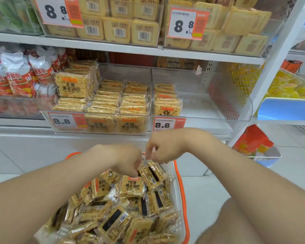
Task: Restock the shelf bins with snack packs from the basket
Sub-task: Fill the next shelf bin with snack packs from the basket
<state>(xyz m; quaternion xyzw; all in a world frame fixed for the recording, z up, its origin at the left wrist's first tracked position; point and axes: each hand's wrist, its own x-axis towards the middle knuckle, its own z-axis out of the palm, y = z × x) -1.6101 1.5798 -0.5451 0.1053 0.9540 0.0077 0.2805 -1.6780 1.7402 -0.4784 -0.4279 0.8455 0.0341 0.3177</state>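
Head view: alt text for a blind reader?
Over an orange-rimmed basket heaped with snack packs, the left hand reaches in and the right hand pinches the edge of one pack. Ahead, the left bin is well stocked; the right bin holds one short stack.

This is a shop aisle in the snack section. Beyond the left hand (128, 161) and right hand (163, 148) rise white shelves (201, 54) lined with clear plastic bins (218, 110) of stacked, wrapped goods. The bin fronts carry orange-and-white price tags (169, 124) reading 8.8. Barcodes (143, 35) show on the yellow packs (118, 30) higher up. Under the hands sits a white shopping basket (180, 191) with an orange rim, heaped with identical snack packs (132, 186). Well to the right of the right hand, another rack (285, 108) of bagged goods stands on a tiled floor (298, 164).
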